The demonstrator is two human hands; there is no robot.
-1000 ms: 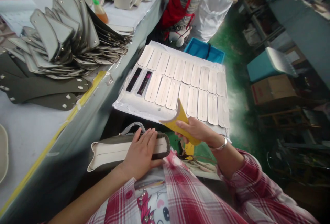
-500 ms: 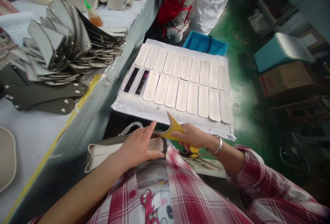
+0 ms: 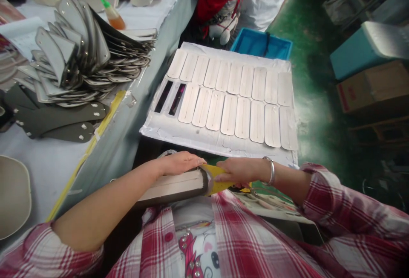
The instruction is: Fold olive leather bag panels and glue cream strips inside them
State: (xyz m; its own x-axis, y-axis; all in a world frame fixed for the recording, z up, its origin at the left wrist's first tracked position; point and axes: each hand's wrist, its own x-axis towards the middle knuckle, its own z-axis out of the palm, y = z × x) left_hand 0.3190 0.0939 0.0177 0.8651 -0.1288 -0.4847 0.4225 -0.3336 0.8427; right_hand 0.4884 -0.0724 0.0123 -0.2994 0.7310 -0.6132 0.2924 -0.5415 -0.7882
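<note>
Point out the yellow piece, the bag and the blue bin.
yellow piece point(image 3: 213, 176): head view, on its bare part left of the right fingers.
bag point(image 3: 179, 184): head view, on its pale, upward-facing side.
blue bin point(image 3: 251, 44): head view, on its inside, left of the dark strap.

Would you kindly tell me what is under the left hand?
Under the left hand is a pale-panelled, dark-edged bag, whose near side shows. The hand and forearm cover much of its far edge and left end, so what lies there cannot be seen.
</note>
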